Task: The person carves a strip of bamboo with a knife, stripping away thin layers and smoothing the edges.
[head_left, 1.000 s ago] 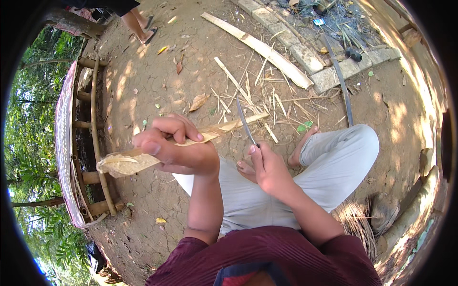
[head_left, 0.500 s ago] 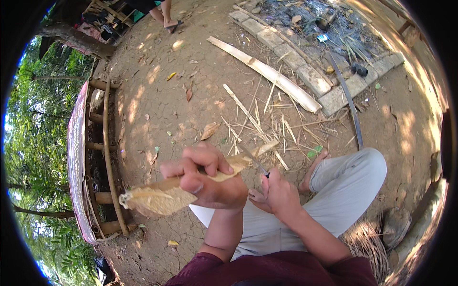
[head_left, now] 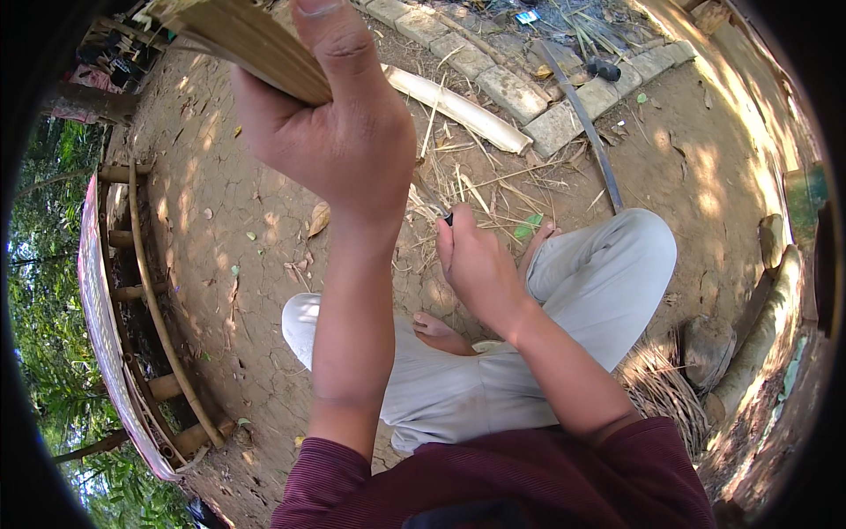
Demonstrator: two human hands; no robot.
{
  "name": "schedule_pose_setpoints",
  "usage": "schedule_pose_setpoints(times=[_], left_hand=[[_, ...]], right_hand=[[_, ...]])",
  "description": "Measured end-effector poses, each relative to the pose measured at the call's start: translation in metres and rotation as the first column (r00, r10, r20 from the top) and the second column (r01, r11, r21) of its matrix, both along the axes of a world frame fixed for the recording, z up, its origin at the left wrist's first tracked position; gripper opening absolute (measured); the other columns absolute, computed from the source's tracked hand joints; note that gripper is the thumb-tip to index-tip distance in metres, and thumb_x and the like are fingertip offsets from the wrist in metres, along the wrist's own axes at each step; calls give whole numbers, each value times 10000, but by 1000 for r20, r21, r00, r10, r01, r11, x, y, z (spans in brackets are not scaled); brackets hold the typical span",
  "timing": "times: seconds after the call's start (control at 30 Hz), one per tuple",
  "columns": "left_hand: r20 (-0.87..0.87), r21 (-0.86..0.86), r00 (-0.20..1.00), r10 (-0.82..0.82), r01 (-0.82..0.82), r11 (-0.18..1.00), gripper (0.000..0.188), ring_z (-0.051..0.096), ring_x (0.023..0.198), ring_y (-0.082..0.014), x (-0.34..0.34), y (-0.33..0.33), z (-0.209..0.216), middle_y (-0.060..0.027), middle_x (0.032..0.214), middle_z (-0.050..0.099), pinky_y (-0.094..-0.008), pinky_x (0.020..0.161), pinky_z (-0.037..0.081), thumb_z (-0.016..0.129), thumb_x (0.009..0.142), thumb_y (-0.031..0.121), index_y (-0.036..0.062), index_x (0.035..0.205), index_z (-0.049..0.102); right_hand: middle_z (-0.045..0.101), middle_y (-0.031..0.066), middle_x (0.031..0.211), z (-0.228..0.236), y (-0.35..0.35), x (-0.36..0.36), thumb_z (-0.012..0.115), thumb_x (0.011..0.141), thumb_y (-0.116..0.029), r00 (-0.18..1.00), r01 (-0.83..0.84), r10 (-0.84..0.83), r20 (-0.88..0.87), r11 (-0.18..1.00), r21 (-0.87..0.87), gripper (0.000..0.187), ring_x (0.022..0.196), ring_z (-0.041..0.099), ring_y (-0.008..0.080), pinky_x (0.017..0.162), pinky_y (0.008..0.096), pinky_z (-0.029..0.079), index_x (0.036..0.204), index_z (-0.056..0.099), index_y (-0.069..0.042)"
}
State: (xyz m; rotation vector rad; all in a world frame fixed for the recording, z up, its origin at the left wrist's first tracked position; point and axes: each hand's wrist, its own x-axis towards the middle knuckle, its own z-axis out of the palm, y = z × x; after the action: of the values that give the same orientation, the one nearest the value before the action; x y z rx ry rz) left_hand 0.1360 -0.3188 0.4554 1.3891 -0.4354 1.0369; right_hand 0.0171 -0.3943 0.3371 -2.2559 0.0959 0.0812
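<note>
Raised high and close to the camera, my left hand (head_left: 357, 141) is closed around a split bamboo piece (head_left: 256, 48), whose fibrous face shows. The piece runs out past the upper left edge of the view. Lower down, over my crossed legs, my right hand (head_left: 480, 269) grips a small knife (head_left: 449, 218) by its dark handle. Its blade points up and left and is partly hidden by my left wrist. Thin bamboo strips and shavings (head_left: 507, 181) lie on the ground beyond my right hand. A longer split bamboo length (head_left: 463, 108) rests behind them.
A long dark blade (head_left: 582, 123) lies between my right knee and a low block border (head_left: 564, 123) around ash. A bamboo bench (head_left: 145, 291) stands on the left. Logs (head_left: 762, 326) and a bundle of thin sticks (head_left: 665, 388) lie at right.
My left hand has lifted the bamboo piece up toward the camera and away from the knife. My right hand has moved slightly up and left, still gripping the knife. The view has shifted.
</note>
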Motion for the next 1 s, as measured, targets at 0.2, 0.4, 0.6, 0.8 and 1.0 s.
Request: schedule_pose_setpoints(times=[0.2, 0.4, 0.6, 0.8, 1.0], left_hand=[[33, -1, 997, 64, -64, 998, 434, 417, 537, -39, 8, -12, -4, 52, 609, 454, -209, 517, 326, 695, 968, 413, 88, 746, 512], [2, -76, 994, 105, -105, 992, 414, 413, 555, -27, 10, 2, 0, 57, 652, 457, -197, 504, 329, 705, 958, 422, 80, 831, 509], [-133, -65, 968, 211, -221, 973, 441, 403, 515, -36, 11, 20, -4, 62, 601, 437, -198, 477, 319, 718, 946, 430, 88, 790, 488], [4, -152, 990, 143, -141, 978, 403, 421, 480, -26, -1, 8, -2, 46, 590, 487, -192, 425, 324, 782, 906, 351, 88, 782, 502], [-47, -162, 979, 200, -205, 965, 411, 425, 437, -39, -5, 8, -9, 32, 555, 480, -201, 392, 337, 814, 874, 344, 95, 811, 493]], right_hand=[[640, 298, 696, -43, -22, -16, 426, 1068, -294, 974, -87, 64, -217, 991, -99, 349, 801, 665, 486, 706, 580, 514, 1015, 516, 39], [652, 315, 779, -87, -68, -40, 386, 1080, -312, 955, 164, -210, -209, 962, -217, 406, 920, 651, 507, 1116, 554, 314, 1018, 552, 53], [633, 275, 722, -13, -39, -29, 421, 1075, -292, 997, 67, -75, 38, 981, 182, 353, 716, 633, 499, 820, 563, 472, 1015, 519, 41], [620, 260, 694, 11, 8, -9, 418, 1081, -252, 990, 18, -15, -137, 999, 27, 321, 646, 605, 490, 625, 564, 452, 1037, 495, 56], [636, 298, 717, 19, 4, -12, 423, 1072, -269, 990, -3, 28, -137, 984, 179, 335, 706, 641, 505, 636, 586, 484, 996, 470, 53]])
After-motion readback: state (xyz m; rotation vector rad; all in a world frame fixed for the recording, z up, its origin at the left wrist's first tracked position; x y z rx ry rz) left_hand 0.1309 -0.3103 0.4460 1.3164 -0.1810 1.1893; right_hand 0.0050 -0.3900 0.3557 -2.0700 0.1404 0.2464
